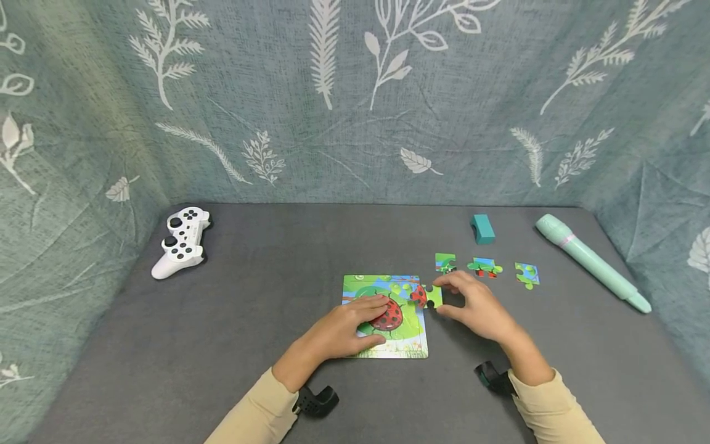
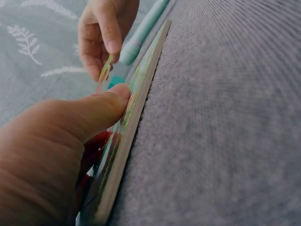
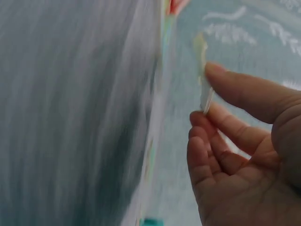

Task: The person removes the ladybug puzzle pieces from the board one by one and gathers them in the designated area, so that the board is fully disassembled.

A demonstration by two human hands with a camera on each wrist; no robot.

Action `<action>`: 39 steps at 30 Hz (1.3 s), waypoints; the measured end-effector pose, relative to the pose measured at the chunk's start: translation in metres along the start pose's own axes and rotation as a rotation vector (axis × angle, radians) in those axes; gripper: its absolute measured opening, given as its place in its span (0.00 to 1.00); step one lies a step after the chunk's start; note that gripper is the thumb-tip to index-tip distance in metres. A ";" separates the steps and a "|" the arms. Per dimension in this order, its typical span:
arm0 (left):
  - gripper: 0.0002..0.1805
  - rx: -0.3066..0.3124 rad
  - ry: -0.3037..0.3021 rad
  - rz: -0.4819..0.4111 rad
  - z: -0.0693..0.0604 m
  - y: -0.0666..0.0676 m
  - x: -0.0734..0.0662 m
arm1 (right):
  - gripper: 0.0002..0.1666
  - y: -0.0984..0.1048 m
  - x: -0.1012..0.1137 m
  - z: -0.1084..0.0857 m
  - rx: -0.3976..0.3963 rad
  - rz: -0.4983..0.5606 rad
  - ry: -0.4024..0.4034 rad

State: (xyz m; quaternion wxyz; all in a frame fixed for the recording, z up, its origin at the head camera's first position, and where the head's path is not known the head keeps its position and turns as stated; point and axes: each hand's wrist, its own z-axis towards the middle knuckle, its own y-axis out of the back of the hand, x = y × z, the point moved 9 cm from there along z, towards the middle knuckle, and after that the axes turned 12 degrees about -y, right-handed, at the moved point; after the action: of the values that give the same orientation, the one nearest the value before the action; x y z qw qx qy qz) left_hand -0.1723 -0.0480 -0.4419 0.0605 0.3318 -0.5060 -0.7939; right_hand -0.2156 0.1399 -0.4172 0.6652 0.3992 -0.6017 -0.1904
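Note:
A jigsaw puzzle [image 1: 413, 345] with a red ladybug on green lies flat on the grey table. My left hand [image 1: 341, 327] rests on its left part, fingers extended over the ladybug and thumb near the lower edge. Between thumb and fingers, my right hand [image 1: 478, 308] pinches a red-and-green puzzle piece [image 1: 434, 298] at the puzzle's upper right side. The left wrist view shows this piece [image 2: 107, 69] raised above the board, seen nearly edge-on. Three loose puzzle pieces lie beyond the right hand: one green [image 1: 445, 260], one green-and-red [image 1: 485, 266], one blue-and-green [image 1: 527, 275].
A teal block [image 1: 482, 229] stands behind the loose pieces. At the right lies a mint-green marker-shaped object [image 1: 593, 262]. A white game controller [image 1: 182, 242] sits at the far left. Leaf-patterned cloth [image 1: 355, 148] hangs along the table's back and sides.

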 end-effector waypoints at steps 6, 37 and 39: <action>0.33 -0.004 0.001 -0.001 -0.001 -0.001 0.000 | 0.24 0.027 -0.031 -0.009 -0.036 -0.014 -0.064; 0.32 -0.032 -0.021 -0.006 0.001 0.000 0.000 | 0.22 0.096 -0.144 -0.058 -0.108 -0.031 -0.175; 0.32 -0.033 -0.023 -0.008 0.001 0.001 0.000 | 0.22 0.096 -0.146 -0.058 -0.099 -0.037 -0.178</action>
State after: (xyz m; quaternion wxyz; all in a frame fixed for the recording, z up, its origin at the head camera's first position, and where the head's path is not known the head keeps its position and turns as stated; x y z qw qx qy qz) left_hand -0.1730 -0.0473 -0.4409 0.0571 0.3236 -0.4922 -0.8061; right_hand -0.2119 0.3225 -0.4363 0.6244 0.3582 -0.6407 -0.2671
